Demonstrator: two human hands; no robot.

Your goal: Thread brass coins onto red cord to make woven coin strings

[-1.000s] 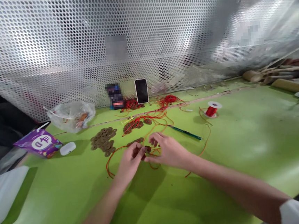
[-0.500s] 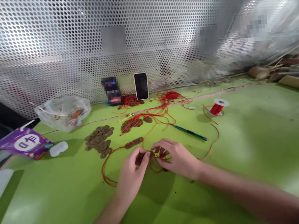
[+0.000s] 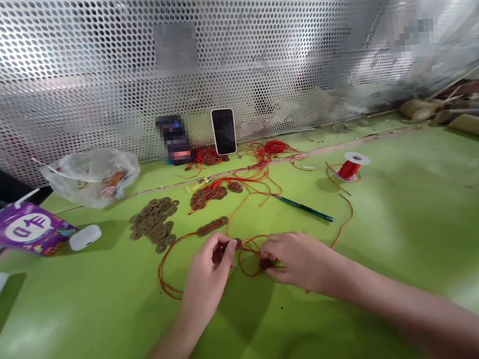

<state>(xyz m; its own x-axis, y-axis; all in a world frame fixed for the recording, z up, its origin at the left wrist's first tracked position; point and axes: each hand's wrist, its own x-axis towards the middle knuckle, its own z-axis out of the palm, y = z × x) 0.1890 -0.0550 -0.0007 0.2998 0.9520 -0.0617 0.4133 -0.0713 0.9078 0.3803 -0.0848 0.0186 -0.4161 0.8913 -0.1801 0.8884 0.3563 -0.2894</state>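
Observation:
My left hand (image 3: 208, 274) is closed, thumb and fingers pinching round brown coins (image 3: 238, 243) tied with red cord. My right hand (image 3: 305, 260) is to the right, its thumb and fingers closed about a dark round coin (image 3: 265, 264). Between the hands, thin red cord (image 3: 248, 274) runs in loose loops. Just beyond my left hand lies a short row of coins (image 3: 212, 226) laced with red cord, whose tail curves left. A loose heap of holed coins (image 3: 153, 220) sits farther left. Corded coins (image 3: 207, 194) lie bunched farther back.
A green pen-like tool (image 3: 304, 207) lies beyond my right hand, and a spool of red cord (image 3: 349, 167) stands right of it. A phone (image 3: 223, 131) leans on the perforated metal panel. To the left are a white case (image 3: 85, 237), a purple packet (image 3: 26, 229) and a plastic bag (image 3: 92, 178).
My right hand has moved right and slightly down, away from my left hand, and has closed about the dark coin. More cord shows between the hands. The view has shifted slightly.

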